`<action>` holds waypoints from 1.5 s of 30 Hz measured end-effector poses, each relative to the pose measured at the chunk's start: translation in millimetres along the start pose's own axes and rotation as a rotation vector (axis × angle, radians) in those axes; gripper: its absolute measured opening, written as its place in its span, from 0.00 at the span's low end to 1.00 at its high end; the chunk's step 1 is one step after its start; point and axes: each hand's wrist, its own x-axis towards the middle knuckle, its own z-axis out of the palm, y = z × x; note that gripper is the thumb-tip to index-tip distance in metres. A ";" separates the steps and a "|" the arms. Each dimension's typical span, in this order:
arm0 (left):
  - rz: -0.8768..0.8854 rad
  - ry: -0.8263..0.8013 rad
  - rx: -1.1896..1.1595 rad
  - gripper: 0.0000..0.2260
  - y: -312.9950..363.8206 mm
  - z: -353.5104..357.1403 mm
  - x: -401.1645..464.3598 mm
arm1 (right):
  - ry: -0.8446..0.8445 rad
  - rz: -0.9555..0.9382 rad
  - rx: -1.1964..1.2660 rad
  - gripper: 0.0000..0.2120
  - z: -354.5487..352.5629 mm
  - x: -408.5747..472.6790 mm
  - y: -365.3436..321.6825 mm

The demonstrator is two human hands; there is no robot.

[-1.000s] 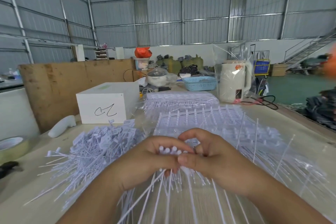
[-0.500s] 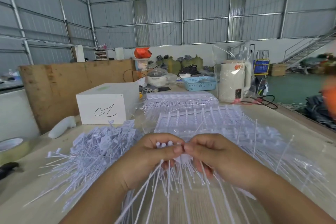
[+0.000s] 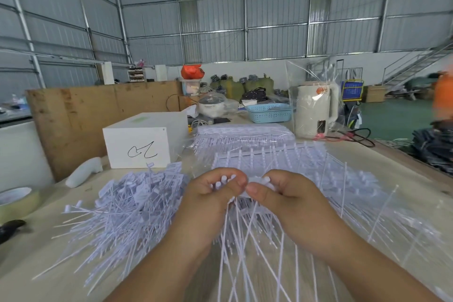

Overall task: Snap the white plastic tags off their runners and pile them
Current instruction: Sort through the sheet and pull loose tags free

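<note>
My left hand (image 3: 210, 198) and my right hand (image 3: 289, 201) meet at the middle of the table, thumbs nearly touching. Both grip one bunch of white plastic tags (image 3: 245, 235) still joined at the top, whose thin tails fan down toward me. White tag heads poke up between my left fingers. A loose pile of detached tags (image 3: 127, 206) lies to the left of my hands. Racks of tags on their runners (image 3: 282, 154) lie just beyond and to the right of my hands.
A white box (image 3: 142, 144) with a black scribble stands behind the pile. Farther back are a bagged stack of tag racks (image 3: 245, 133), a blue basket (image 3: 269, 113) and a cream kettle in a clear bag (image 3: 316, 110). A tape roll (image 3: 17, 201) sits at the left edge.
My hands have shifted slightly away from me with the bunch and spread a little, and the tag tails now splay wider beneath them. A person in orange has moved at the far right.
</note>
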 end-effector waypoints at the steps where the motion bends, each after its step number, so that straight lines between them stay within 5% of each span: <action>1: -0.012 0.037 0.000 0.07 -1.0 2.1 -0.8 | 0.040 -0.011 -0.012 0.20 3.1 -0.9 0.0; 7: -0.102 0.279 -0.041 0.07 0.9 -16.5 9.5 | 0.348 -0.103 -0.045 0.21 -10.8 -0.9 -2.5; 10: -0.022 0.134 0.051 0.04 8.0 -24.7 11.1 | 0.053 -0.069 0.024 0.11 -8.3 -4.8 -5.0; 13: 0.028 -0.119 0.109 0.03 8.9 -21.7 6.6 | -0.235 -0.046 -0.044 0.22 3.8 -8.1 -2.8; 19: -0.002 -0.432 0.210 0.05 11.2 -29.4 3.6 | -0.268 -0.069 -0.057 0.38 2.5 -9.9 -4.6; 23: 0.031 -0.372 0.256 0.06 13.3 -26.0 3.2 | -0.247 -0.049 -0.058 0.39 2.5 -9.6 -4.1; 27: 0.111 -0.085 0.212 0.10 12.8 -23.2 6.2 | -0.177 -0.061 -0.057 0.38 0.2 -7.8 -1.0; 30: 0.076 -0.318 0.245 0.05 16.4 -25.8 4.0 | -0.173 -0.097 -0.093 0.38 0.1 -7.8 -2.4; 39: -0.147 -0.769 0.189 0.15 12.7 -36.9 5.3 | -0.256 -0.097 -0.126 0.50 0.8 -8.5 -1.5; 42: -0.130 -0.745 0.199 0.12 12.5 -36.3 4.2 | -0.273 -0.075 -0.074 0.44 -0.4 -7.0 -0.9; 45: -0.122 -0.615 0.190 0.06 12.1 -39.0 6.0 | -0.266 -0.072 -0.060 0.26 -4.9 -6.8 0.0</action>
